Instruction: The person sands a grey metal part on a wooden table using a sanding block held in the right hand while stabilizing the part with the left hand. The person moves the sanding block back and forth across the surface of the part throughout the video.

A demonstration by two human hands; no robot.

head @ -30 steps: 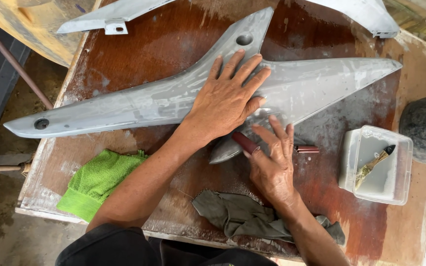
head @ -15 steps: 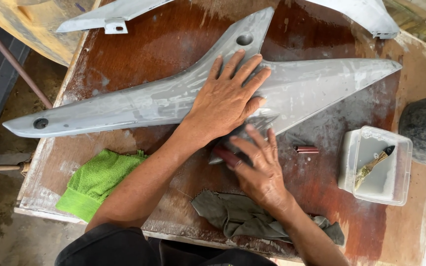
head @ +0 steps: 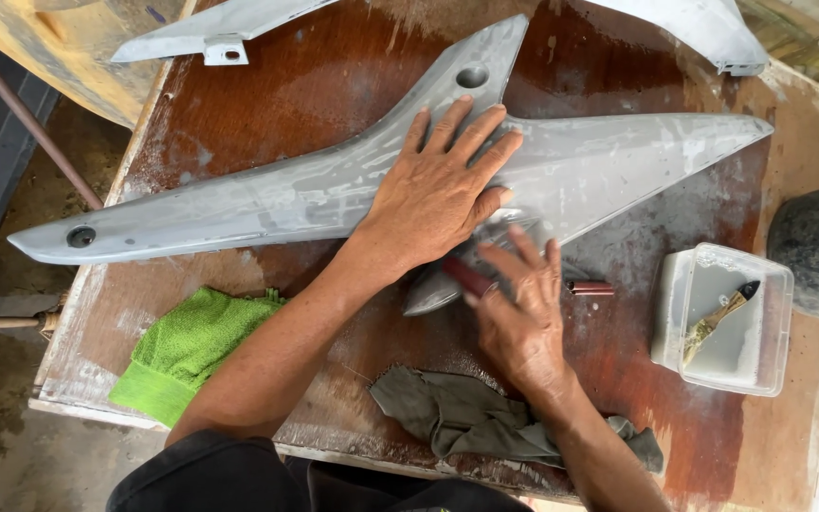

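Right hand [head: 521, 318] slid toward 2 o'clock, fingers flat, pressing maroon sanding strip [head: 469, 277] on grey panel [head: 334, 194]. Left hand [head: 438, 194] lay spread, pinning panel. Advice: short even strokes.

1. Left hand [head: 438, 194]: bare, no glove, ring or watch; knuckles creased, nails short.
2. Right hand [head: 523, 313]: bare too, same creased look, grey dust on the fingers.
3. Both forearms uncovered to the elbow; no sleeves in view.
4. Dark garment [head: 239, 479], black or charcoal, at bottom edge.
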